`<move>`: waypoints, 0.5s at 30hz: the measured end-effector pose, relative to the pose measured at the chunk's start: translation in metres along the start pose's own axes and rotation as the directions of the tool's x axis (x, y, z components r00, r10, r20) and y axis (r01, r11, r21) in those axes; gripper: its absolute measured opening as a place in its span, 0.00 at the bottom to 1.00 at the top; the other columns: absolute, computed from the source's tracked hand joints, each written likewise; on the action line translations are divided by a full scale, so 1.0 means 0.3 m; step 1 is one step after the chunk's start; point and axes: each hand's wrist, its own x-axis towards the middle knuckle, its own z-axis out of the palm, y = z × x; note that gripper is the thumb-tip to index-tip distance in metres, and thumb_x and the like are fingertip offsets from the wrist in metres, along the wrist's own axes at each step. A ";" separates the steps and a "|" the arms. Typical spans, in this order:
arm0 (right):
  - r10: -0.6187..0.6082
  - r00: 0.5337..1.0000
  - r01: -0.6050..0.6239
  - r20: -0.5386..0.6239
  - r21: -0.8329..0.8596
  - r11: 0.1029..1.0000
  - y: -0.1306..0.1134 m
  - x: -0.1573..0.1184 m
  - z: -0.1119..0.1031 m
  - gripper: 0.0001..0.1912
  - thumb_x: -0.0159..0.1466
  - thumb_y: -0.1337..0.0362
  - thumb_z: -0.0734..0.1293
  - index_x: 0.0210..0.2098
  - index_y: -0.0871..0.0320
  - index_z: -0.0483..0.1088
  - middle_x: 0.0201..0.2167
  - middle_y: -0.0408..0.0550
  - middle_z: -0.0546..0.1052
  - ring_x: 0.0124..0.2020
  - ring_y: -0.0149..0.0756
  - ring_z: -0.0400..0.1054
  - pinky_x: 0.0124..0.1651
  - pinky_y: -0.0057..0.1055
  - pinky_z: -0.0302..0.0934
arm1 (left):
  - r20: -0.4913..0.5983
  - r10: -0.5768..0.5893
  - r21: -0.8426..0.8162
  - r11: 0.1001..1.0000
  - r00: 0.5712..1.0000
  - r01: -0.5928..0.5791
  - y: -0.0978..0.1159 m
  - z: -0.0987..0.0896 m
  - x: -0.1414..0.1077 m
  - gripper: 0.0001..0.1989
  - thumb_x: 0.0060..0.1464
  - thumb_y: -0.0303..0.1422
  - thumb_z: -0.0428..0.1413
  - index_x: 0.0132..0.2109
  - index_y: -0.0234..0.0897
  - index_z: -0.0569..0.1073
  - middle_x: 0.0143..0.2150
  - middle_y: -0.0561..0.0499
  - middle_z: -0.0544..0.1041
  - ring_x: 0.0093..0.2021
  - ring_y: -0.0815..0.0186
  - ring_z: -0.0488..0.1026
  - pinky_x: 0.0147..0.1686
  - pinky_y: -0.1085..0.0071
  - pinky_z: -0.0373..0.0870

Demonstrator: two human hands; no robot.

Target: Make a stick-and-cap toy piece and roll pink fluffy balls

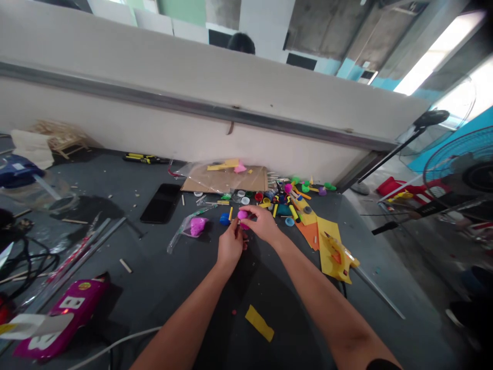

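My left hand (231,245) and my right hand (262,224) meet over a dark grey tabletop (185,288), with a lump of magenta modelling clay (243,215) pinched between their fingers. Part of the lump is hidden by my fingers. Just left of my hands lie a blue plastic piece (225,219) and a clear plastic bag holding pink clay (197,226). To the right, several bottle caps (258,197) and marker pens (293,211) lie scattered. Farther right, a yellow hot glue gun (338,257) rests on yellow card (328,241).
A black smartphone (162,203) and cardboard under clear plastic (225,180) lie toward the wall. A magenta car body (63,321) and cables sit at the lower left. A yellow paper strip (259,322) lies below my arms. An electric fan (458,169) stands at the right.
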 end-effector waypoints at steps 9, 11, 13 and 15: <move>-0.001 1.000 0.001 0.020 -0.009 1.000 -0.005 -0.004 0.009 0.17 0.54 0.69 0.67 0.44 0.54 0.71 0.39 0.45 0.76 0.40 0.36 0.69 0.44 0.33 0.63 | 0.030 -0.025 0.089 0.996 0.999 0.022 -0.018 0.003 0.010 0.17 0.57 0.31 0.45 0.53 0.39 0.66 0.26 0.53 0.72 0.17 0.70 0.69 0.17 0.76 0.65; -0.004 1.000 0.004 0.020 -0.004 1.000 -0.002 -0.003 0.011 0.17 0.54 0.70 0.67 0.44 0.54 0.71 0.40 0.45 0.76 0.40 0.36 0.69 0.44 0.33 0.63 | 0.034 -0.024 0.092 0.996 0.999 0.020 -0.014 0.002 0.009 0.17 0.57 0.31 0.45 0.52 0.39 0.67 0.26 0.53 0.72 0.17 0.70 0.69 0.18 0.76 0.65; -0.006 1.000 0.006 0.018 -0.002 1.000 0.001 -0.003 0.012 0.17 0.54 0.70 0.67 0.44 0.54 0.71 0.40 0.45 0.76 0.41 0.36 0.68 0.44 0.33 0.63 | 0.037 -0.021 0.092 0.996 0.999 0.017 -0.010 0.000 0.007 0.16 0.57 0.32 0.45 0.52 0.39 0.67 0.26 0.53 0.72 0.17 0.70 0.69 0.18 0.76 0.65; -0.006 1.000 0.006 0.019 -0.002 1.000 0.003 -0.004 0.012 0.17 0.55 0.70 0.67 0.44 0.53 0.71 0.40 0.45 0.76 0.41 0.36 0.68 0.44 0.33 0.63 | 0.043 -0.016 0.090 0.996 0.999 0.012 -0.009 0.000 0.007 0.16 0.57 0.32 0.45 0.51 0.39 0.68 0.26 0.53 0.71 0.17 0.70 0.69 0.18 0.76 0.66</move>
